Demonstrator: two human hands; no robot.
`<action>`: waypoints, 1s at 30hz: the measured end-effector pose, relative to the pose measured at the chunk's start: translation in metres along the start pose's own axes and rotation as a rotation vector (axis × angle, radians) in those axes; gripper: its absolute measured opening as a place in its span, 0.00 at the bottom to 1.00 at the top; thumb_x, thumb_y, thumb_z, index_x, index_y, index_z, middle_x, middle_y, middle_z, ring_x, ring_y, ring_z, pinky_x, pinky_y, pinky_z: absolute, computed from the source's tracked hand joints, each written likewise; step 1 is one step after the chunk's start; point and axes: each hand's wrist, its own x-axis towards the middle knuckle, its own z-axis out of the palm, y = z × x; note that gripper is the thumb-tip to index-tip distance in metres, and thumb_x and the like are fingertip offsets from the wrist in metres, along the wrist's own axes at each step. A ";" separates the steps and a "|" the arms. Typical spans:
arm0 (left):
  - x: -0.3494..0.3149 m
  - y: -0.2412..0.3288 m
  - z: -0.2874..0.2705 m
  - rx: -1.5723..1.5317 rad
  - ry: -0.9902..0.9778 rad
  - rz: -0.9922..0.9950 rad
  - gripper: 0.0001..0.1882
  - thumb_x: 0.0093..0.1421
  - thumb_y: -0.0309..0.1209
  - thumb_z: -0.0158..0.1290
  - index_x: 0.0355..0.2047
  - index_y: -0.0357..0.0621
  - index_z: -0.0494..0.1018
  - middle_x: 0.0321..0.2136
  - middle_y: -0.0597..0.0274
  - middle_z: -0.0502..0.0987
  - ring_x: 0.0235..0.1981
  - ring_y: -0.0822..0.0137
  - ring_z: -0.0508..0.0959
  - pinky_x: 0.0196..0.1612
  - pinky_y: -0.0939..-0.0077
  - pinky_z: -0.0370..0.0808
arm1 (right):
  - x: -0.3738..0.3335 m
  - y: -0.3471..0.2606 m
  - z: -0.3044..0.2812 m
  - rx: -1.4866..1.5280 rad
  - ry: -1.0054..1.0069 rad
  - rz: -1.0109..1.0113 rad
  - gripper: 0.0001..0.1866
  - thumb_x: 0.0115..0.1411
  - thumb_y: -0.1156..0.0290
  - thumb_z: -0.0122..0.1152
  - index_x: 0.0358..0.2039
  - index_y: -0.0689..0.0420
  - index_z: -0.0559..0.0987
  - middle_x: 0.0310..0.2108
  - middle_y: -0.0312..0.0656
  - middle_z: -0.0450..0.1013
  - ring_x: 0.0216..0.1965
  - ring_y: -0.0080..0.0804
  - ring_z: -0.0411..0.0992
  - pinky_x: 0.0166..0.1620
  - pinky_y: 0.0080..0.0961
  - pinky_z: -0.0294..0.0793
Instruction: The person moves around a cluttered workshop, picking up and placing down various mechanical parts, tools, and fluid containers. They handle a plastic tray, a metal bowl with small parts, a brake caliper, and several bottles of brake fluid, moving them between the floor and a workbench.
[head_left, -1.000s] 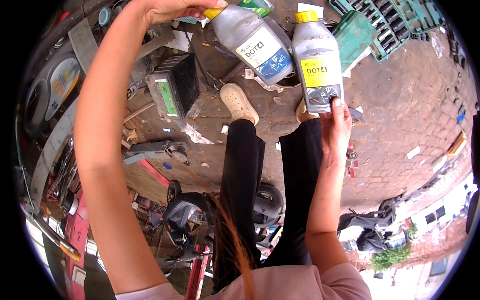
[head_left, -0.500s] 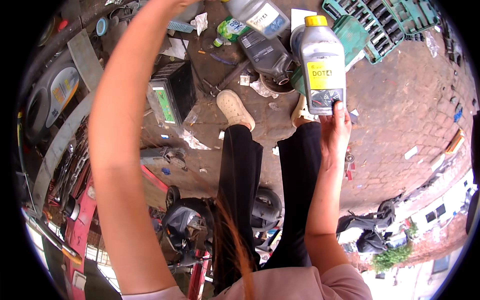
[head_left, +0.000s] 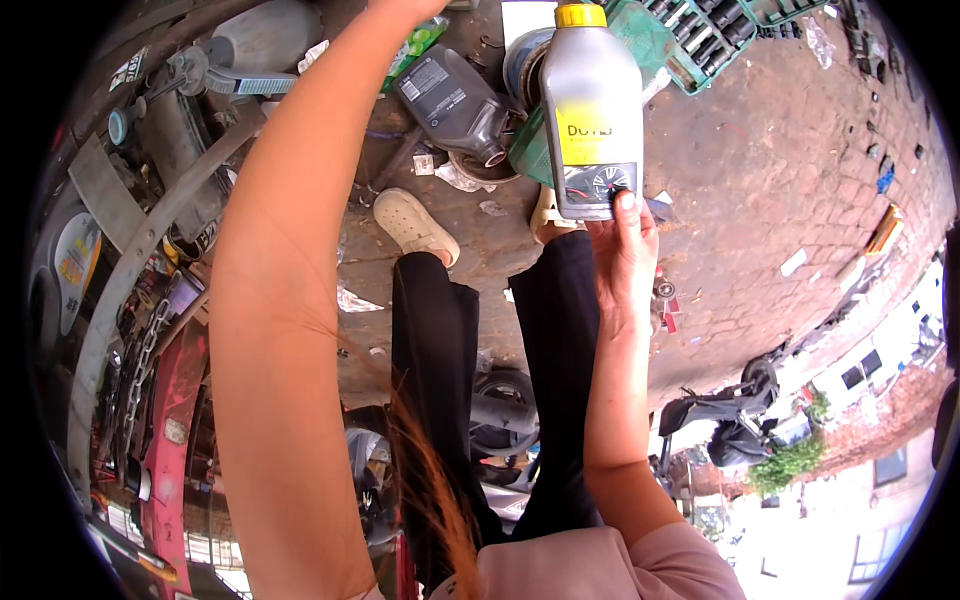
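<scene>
In my right hand [head_left: 625, 240] is a grey brake fluid bottle [head_left: 598, 95] with a yellow cap and a yellow-and-black label. The hand grips it at the base, thumb on the front, and the bottle stands upright. My left arm stretches up to the top edge, where only part of my left hand [head_left: 405, 8] shows. Its fingers are cut off by the frame, so what it holds is hidden. Between the hands, a dark grey oil bottle [head_left: 450, 100] lies on the ground, its open neck toward a round dish [head_left: 485, 170]. A green wrapper [head_left: 415, 42] lies beside it.
A green socket set case [head_left: 715, 40] lies open at the upper right. Metal strips, a chain [head_left: 145, 350] and a red frame [head_left: 175, 430] crowd the left. My shoes [head_left: 415, 225] stand among paper scraps. A parked scooter [head_left: 725, 420] is at the lower right.
The view has shifted, and my left hand has gone up to the top edge. The second brake fluid bottle near it has mostly left the picture. My right hand keeps its bottle.
</scene>
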 end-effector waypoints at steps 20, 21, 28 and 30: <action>-0.077 0.068 -0.034 -2.174 -0.475 -0.343 0.23 0.65 0.39 0.40 0.52 0.31 0.62 0.47 0.50 0.70 0.47 0.62 0.72 0.53 0.67 0.67 | -0.006 0.003 0.020 -0.142 -0.261 0.244 0.24 0.54 0.67 0.62 0.50 0.64 0.69 0.42 0.40 0.72 0.44 0.25 0.69 0.49 0.23 0.66; -0.079 0.065 -0.031 -2.127 -0.468 -0.259 0.23 0.65 0.38 0.41 0.52 0.31 0.61 0.47 0.49 0.71 0.48 0.61 0.72 0.53 0.67 0.66 | -0.008 0.004 0.022 -0.176 -0.297 0.238 0.25 0.54 0.68 0.62 0.50 0.64 0.69 0.43 0.40 0.72 0.45 0.25 0.69 0.50 0.23 0.65; -0.126 0.094 -0.083 -1.397 -0.428 0.001 0.18 0.52 0.29 0.53 0.44 0.43 0.73 0.41 0.66 0.75 0.46 0.72 0.72 0.56 0.68 0.64 | -0.005 0.025 0.020 -0.626 -0.483 0.000 0.45 0.36 0.73 0.75 0.55 0.61 0.60 0.50 0.40 0.65 0.51 0.29 0.63 0.55 0.29 0.61; -0.152 0.104 -0.098 -1.136 -0.354 0.200 0.22 0.47 0.30 0.58 0.45 0.42 0.72 0.42 0.63 0.76 0.48 0.67 0.72 0.61 0.59 0.57 | -0.012 0.024 0.029 -0.683 -0.543 -0.110 0.45 0.36 0.69 0.75 0.55 0.59 0.61 0.51 0.41 0.64 0.54 0.32 0.61 0.58 0.33 0.57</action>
